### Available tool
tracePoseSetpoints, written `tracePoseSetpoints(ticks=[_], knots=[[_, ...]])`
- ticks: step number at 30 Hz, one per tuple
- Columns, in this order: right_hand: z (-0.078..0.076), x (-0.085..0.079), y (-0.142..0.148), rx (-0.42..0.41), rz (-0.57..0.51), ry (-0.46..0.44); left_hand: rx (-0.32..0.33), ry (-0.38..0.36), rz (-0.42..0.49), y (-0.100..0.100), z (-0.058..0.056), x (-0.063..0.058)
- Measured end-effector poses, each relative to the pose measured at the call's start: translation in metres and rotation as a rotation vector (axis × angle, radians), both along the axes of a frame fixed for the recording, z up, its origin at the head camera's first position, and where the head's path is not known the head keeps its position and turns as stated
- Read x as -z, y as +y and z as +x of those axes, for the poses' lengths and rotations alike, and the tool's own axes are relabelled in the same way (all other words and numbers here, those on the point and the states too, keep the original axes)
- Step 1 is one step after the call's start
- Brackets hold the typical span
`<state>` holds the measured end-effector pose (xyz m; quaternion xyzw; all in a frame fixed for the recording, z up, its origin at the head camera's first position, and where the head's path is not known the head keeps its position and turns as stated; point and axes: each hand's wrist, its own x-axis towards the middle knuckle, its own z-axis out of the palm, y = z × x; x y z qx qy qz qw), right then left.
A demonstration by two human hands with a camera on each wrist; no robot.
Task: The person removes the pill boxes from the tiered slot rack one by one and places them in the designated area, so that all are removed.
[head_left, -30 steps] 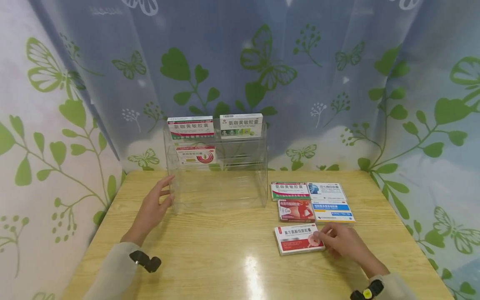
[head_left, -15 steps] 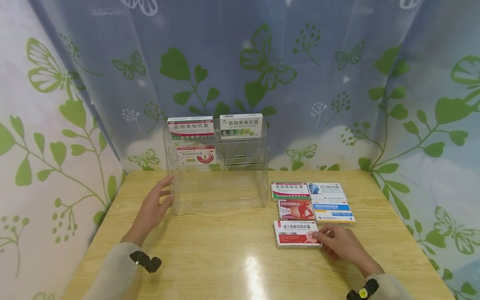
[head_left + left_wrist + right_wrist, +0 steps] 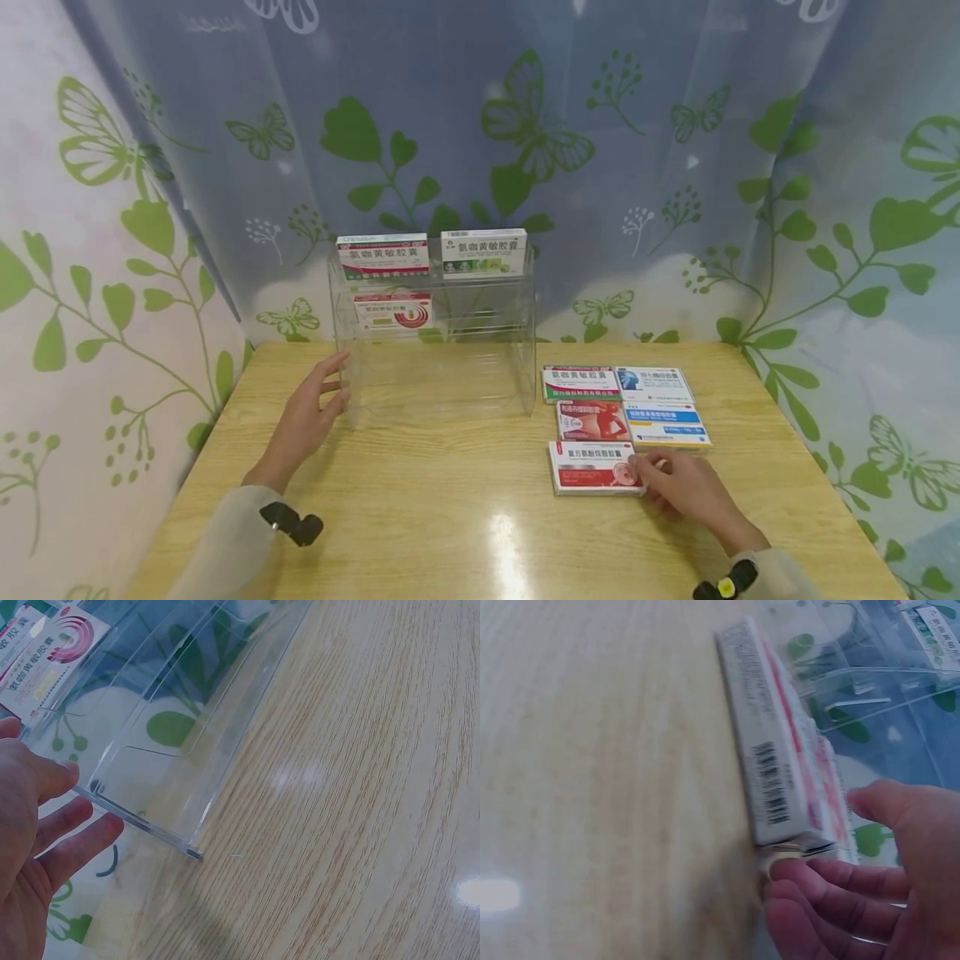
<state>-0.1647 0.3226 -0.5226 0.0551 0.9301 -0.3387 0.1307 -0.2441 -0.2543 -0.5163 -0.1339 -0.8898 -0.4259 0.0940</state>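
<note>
In the head view my right hand (image 3: 686, 487) is at the right end of a white and red medicine box (image 3: 592, 468) lying flat on the table. Its thumb lies over the box's corner, and the curled fingers meet the end, as the right wrist view shows. On the left, my left hand (image 3: 303, 417) touches the side of a clear acrylic display rack (image 3: 435, 383) with loosely extended fingers (image 3: 82, 855). Three boxes stand in the rack: a red-green one (image 3: 384, 257) and a white-green one (image 3: 483, 254) on top, a white-red one (image 3: 393, 312) below left.
Behind the held box lie several more: a green-red box (image 3: 581, 383), a white-blue box (image 3: 655, 385), a red box (image 3: 592, 420) and a blue-yellow box (image 3: 667, 425). A patterned curtain (image 3: 622, 192) surrounds the wooden table (image 3: 427, 517) at the back and sides.
My right hand has slid the white and red box slightly away from me, up against the row behind, and it lies straighter. Since half a second ago little has moved; the left hand stays put.
</note>
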Motion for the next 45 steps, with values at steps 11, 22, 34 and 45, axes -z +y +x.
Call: tracePoseSetpoints(ticks=[11, 22, 34, 45], knots=[[-0.033, -0.055, -0.011, -0.046, 0.004, 0.242, 0.011, -0.019, 0.017, -0.001, 0.001, 0.000], [-0.084, -0.122, -0.070, -0.144, -0.014, 0.419, 0.005, -0.023, 0.019, 0.000, 0.000, -0.001], [-0.134, -0.163, -0.144, -0.234, -0.075, 0.476, 0.007, -0.032, 0.017, 0.001, -0.001, -0.001], [-0.162, -0.168, -0.212, -0.350, -0.152, 0.490, 0.010, -0.046, 0.026, -0.002, 0.001, 0.001]])
